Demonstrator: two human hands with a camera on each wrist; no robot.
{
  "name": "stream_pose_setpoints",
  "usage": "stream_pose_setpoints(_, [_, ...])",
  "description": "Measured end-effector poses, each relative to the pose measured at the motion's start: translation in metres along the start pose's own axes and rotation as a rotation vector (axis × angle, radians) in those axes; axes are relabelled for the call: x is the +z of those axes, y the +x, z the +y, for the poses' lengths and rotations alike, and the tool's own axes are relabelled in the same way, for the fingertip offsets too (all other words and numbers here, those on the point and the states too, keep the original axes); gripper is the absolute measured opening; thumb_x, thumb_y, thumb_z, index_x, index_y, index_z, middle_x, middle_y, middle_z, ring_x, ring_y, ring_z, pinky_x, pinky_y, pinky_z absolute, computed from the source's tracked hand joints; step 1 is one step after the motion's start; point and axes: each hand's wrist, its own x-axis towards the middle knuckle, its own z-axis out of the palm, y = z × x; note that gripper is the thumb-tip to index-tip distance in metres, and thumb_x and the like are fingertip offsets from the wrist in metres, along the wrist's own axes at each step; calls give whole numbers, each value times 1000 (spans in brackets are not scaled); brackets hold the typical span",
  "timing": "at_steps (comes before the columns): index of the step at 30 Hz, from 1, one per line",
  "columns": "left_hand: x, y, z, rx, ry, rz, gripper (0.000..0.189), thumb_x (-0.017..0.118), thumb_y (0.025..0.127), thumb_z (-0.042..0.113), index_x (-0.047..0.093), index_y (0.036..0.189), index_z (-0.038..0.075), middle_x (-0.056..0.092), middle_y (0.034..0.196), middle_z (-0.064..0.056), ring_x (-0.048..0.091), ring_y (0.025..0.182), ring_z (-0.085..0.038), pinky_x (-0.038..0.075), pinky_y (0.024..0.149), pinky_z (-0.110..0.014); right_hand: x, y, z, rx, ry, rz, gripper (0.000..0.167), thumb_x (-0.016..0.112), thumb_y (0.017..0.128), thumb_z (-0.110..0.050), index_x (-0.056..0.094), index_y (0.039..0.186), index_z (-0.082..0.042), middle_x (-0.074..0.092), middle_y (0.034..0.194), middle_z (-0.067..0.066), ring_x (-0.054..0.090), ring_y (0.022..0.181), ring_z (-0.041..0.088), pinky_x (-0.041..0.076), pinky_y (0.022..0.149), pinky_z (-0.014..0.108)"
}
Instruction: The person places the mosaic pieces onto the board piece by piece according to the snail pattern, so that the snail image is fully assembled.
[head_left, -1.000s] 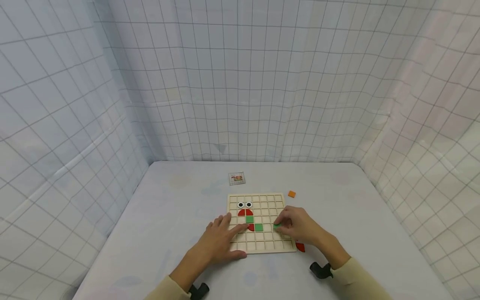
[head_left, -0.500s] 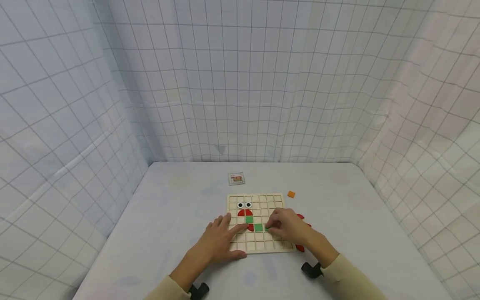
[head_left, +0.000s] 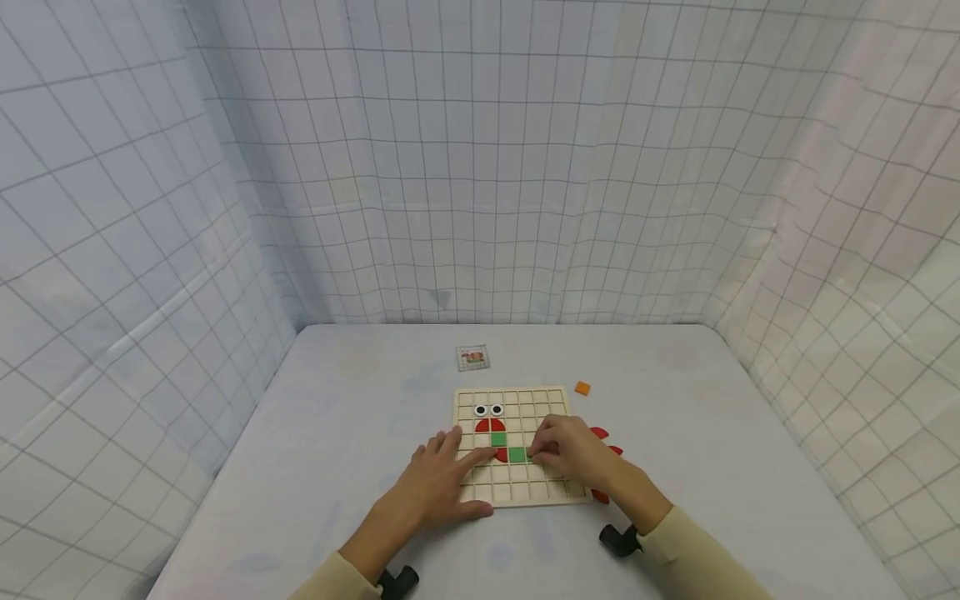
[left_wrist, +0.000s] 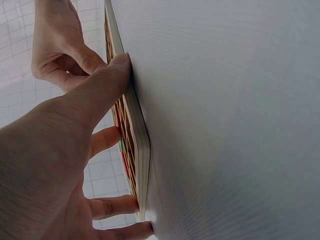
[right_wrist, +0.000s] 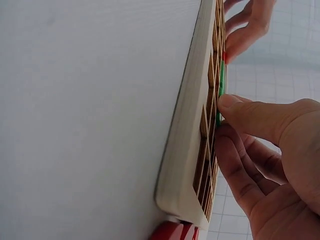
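A wooden grid board point(head_left: 536, 398) lies on the table. Two eye discs point(head_left: 481, 410) sit in its upper left cells, above two red quarter-circle pieces point(head_left: 482, 426). Below them come a green square point(head_left: 498, 438), another red piece point(head_left: 502, 456) and a second green square point(head_left: 517, 455). My left hand point(head_left: 438, 482) spreads over the board's left side, index fingertip at the lower red piece, thumb point(left_wrist: 117, 65) along the near edge. With thumb and fingertips my right hand point(head_left: 576, 452) pinches a green square tile point(right_wrist: 219, 118) at the cell right of the second green square, partly covering it.
Several red pieces point(head_left: 599, 432) lie along the board's right edge, partly behind my right hand. An orange tile point(head_left: 582, 388) is off the upper right corner. Behind the board lies a small picture card point(head_left: 472, 358). Gridded white curtains point(head_left: 495, 208) enclose the table's back and sides.
My right hand has moved left across the board, bringing the green tile up beside the second green square. Red pieces at the right edge have come into view. The left hand stays put.
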Motion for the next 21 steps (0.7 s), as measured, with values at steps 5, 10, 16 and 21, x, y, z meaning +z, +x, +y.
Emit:
stream_pose_setpoints(5, [1,-1,0,4,-1,1,89,88,93,74,58,169,39,45,180,-30,51,162,-58,48,126,-78,-1,-4,1,9,1,4,10,89,102,-6,91,105,-15,79,108,-5,69,97,4,64,86,22])
stream_pose_setpoints(10, [0,-1,1,9,5,12,89,88,94,73,58,170,39,45,179,-31,51,161,-59,49,126,-77,-4,-11,7,-3,29,37,14,87,104,-3,91,111,-14,82,112,-4,77,104,10,69,94,29])
stream_pose_setpoints(16, [0,-1,1,5,-2,3,89,88,93,74,58,170,39,44,180,-31,50,162,-59,48,127,-77,-11,-19,14,-5,9,96,12,87,104,-3,89,113,-11,81,113,-2,74,99,7,68,90,28])
stream_pose_setpoints(21, [-1,0,0,8,-10,1,89,88,94,73,58,170,39,43,181,-30,49,163,-59,47,127,-78,-26,-27,24,31,-38,167,16,88,102,-2,89,116,-9,80,110,0,68,90,4,63,81,25])
